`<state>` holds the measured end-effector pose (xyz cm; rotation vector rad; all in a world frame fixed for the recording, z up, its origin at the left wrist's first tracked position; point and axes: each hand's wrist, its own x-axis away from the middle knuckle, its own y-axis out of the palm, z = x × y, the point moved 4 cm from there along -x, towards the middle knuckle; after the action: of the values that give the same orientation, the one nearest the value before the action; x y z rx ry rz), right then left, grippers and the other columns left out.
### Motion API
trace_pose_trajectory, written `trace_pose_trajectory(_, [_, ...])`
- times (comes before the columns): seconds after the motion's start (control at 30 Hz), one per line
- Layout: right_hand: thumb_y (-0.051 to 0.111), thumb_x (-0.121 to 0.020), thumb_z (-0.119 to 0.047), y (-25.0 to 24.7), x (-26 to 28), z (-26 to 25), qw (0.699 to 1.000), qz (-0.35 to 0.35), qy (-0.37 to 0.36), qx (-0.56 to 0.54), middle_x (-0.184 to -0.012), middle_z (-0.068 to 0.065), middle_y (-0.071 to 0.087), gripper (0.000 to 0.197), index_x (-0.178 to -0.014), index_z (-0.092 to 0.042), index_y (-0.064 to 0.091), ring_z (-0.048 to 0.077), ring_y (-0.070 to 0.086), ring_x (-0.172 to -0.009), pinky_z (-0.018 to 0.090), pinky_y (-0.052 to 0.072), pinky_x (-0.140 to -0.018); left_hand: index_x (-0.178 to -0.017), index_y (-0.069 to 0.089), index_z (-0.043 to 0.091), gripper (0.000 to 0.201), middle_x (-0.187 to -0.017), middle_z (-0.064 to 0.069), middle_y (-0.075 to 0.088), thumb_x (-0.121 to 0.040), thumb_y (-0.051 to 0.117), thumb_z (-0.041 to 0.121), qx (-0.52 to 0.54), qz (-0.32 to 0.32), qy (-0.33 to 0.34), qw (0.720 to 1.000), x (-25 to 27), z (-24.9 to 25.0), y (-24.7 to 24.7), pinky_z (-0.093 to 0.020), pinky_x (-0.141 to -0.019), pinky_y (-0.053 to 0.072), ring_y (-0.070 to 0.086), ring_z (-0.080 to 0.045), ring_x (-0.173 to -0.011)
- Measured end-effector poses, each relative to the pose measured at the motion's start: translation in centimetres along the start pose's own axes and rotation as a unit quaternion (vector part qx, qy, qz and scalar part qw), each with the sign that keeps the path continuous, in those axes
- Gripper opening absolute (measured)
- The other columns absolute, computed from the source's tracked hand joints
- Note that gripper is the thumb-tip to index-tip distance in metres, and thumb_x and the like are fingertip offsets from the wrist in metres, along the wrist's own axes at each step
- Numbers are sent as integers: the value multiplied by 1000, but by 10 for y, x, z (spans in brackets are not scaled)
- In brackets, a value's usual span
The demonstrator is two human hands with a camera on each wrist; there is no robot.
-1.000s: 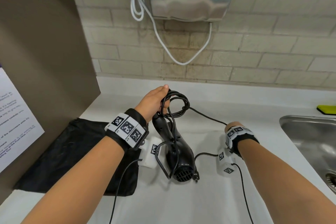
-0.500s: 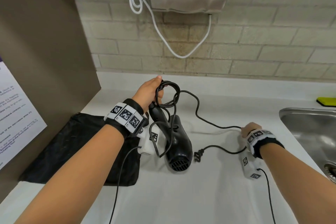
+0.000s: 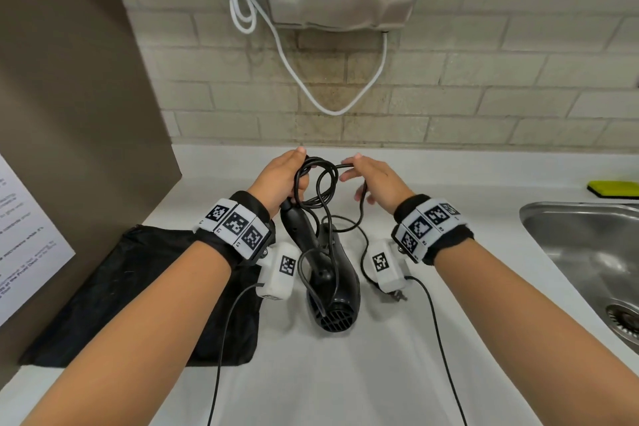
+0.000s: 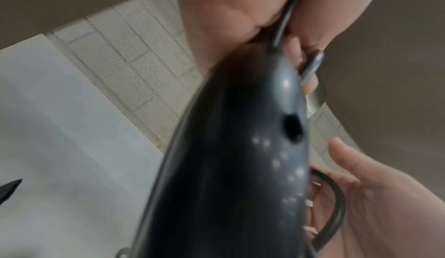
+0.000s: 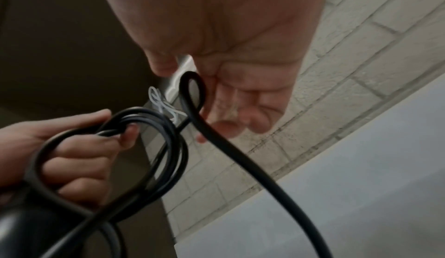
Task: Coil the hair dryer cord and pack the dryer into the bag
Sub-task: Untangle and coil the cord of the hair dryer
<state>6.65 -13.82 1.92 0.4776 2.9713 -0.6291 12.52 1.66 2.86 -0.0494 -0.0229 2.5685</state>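
White countertop (image 3: pixel 345 384) runs under us, our black bag (image 3: pixel 145 294) flat on it, nearer than our left fingers and to their left. Below those fingers hangs the hair dryer (image 3: pixel 332 284), grille toward us. Our left hand (image 3: pixel 281 180) curls round its handle top and the cord (image 3: pixel 320 183) loops; beside it our right hand (image 3: pixel 371 180) pinches another bend.
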Motion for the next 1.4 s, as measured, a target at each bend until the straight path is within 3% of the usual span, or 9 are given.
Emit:
trace_pose_trajectory(0.23, [37, -95, -7, -18, -5, 23, 989, 103, -28, 101, -65, -10, 48, 23, -95, -9, 60, 6, 45, -62, 19, 36, -64, -70, 43, 16, 38, -39, 10, 38, -102, 31, 32, 9, -10, 3, 1000, 1, 5, 11, -24, -46, 27, 31, -7, -34])
trace_pose_trajectory(0.37, [36, -95, -9, -47, 1, 66, 954, 126, 130, 239, -98, 22, 62, 27, -101, 0, 60, 35, 57, -95, 35, 44, -80, -71, 47, 14, 38, -42, 9, 33, -101, 32, 32, 38, -11, -4, 999, 3, 6, 12, -18, -41, 26, 26, -7, -37])
trace_pose_trajectory(0.47, [33, -97, -9, -61, 11, 99, 893, 75, 263, 358, -128, 17, 54, 33, -121, 2, 54, 30, 51, -118, 32, 42, -96, -72, 50, 13, 38, -43, 10, 31, -101, 33, 32, 52, -10, -7, 999, 5, 6, 9, -17, -40, 23, 24, -6, -37])
trace_pose_trajectory(0.6, [41, -94, -8, -69, 31, 122, 811, -52, 306, 495, -130, 11, 54, 30, -121, -3, 55, 23, 52, -120, 28, 43, -98, -71, 49, 15, 36, -38, 10, 40, -101, 35, 31, 31, 24, 2, 999, 7, 7, 6, -19, -44, 34, 37, -4, -34])
trace_pose_trajectory(0.7, [49, -90, -13, -60, 35, 137, 796, -104, 316, 505, -128, 10, 55, 31, -120, -5, 55, 24, 53, -118, 31, 44, -100, -71, 48, 15, 34, -37, 10, 47, -100, 37, 30, 38, 47, -3, 998, 8, 6, 2, -15, -41, 40, 45, -3, -33])
trace_pose_trajectory(0.87, [44, -86, -8, -38, 11, 93, 893, 34, 136, 427, -141, 7, 38, 52, -136, -23, 39, 30, 36, -127, 41, 36, -104, -72, 49, 17, 35, -38, 10, 43, -99, 37, 35, 30, 32, -16, 999, 4, 4, 6, -23, -47, 34, 40, -6, -34])
trace_pose_trajectory(1.03, [49, -88, -2, 9, 2, 29, 960, -63, -126, 242, -139, 5, 45, 45, -130, -18, 48, 22, 35, -129, 32, 24, -111, -72, 51, 17, 36, -36, 8, 46, -100, 37, 35, 9, 23, -8, 1000, 5, 8, 12, -23, -46, 33, 41, -6, -33])
trace_pose_trajectory(1.17, [50, -90, -1, 15, 6, 21, 981, -83, -114, 131, -120, -3, 53, 28, -116, -6, 58, 6, 44, -112, -5, 29, -87, -70, 50, 15, 37, -36, 8, 49, -99, 37, 35, 8, 22, -7, 1000, 6, 10, 12, -22, -44, 35, 43, -4, -32])
trace_pose_trajectory(1.4, [51, -90, -4, 15, -1, 32, 991, -6, -72, 114, -91, 7, 64, 16, -100, -2, 63, 18, 55, -86, 27, 43, -85, -68, 46, 15, 38, -37, 8, 40, -99, 39, 36, 37, 19, -25, 999, 1, 4, 9, -23, -45, 28, 34, -8, -34])
